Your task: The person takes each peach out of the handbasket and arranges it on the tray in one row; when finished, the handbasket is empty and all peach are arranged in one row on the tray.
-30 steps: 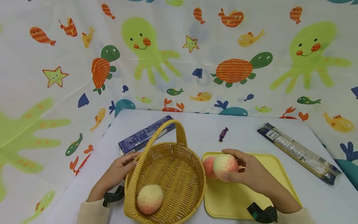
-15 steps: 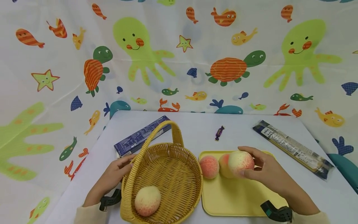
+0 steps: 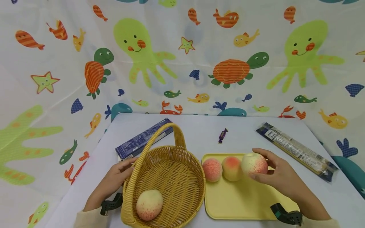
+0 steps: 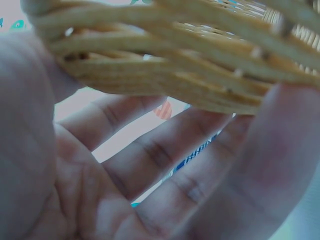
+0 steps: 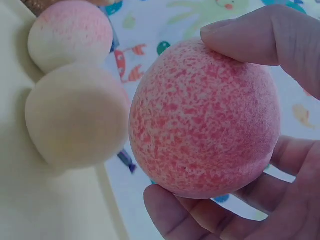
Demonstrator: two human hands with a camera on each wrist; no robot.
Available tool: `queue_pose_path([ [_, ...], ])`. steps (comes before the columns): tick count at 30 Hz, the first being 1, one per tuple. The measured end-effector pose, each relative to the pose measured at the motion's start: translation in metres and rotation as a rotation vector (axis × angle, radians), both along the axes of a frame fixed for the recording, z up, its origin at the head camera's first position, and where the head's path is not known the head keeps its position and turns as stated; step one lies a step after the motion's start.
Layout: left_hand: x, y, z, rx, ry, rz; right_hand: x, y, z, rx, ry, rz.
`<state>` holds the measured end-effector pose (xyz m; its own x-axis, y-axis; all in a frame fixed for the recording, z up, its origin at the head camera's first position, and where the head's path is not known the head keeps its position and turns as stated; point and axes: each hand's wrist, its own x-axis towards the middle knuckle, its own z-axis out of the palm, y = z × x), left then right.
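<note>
My right hand (image 3: 280,171) holds a pale peach with a red-speckled cheek (image 3: 254,163), thumb on one side and fingers on the other. The peach is over the back of the yellow tray (image 3: 242,202), just right of two more peaches there, a pink one (image 3: 212,170) and a yellow one with a red top (image 3: 232,168). My left hand (image 3: 118,175) holds the left side of the wicker basket (image 3: 196,193). In the left wrist view its fingers (image 4: 150,152) reach to the woven wall. Another peach (image 3: 149,205) lies inside the basket at the front left.
Behind the basket lies a long dark-blue box (image 3: 144,137). A small purple wrapped candy (image 3: 223,136) is beyond the tray, and a long clear-and-blue packet (image 3: 296,152) lies at the right. A sea-animal printed cloth (image 3: 182,72) hangs behind the white table.
My right hand has moved right with its peach, along the back of the tray. The two peaches it overlapped now show fully. My left hand stays at the basket.
</note>
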<state>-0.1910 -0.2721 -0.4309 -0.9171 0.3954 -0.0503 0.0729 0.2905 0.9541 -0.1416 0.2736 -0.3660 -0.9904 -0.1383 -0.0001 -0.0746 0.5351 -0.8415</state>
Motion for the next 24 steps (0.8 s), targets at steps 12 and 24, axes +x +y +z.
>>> queue_pose_path([
  [12, 0.001, 0.0, -0.003, 0.016, -0.011, -0.004, -0.005, 0.024, -0.023, 0.078, -0.045, -0.095],
  [24, 0.001, -0.001, -0.001, 0.02, 0.009, -0.022, -0.015, 0.03, -0.041, 0.153, -0.108, -0.08],
])
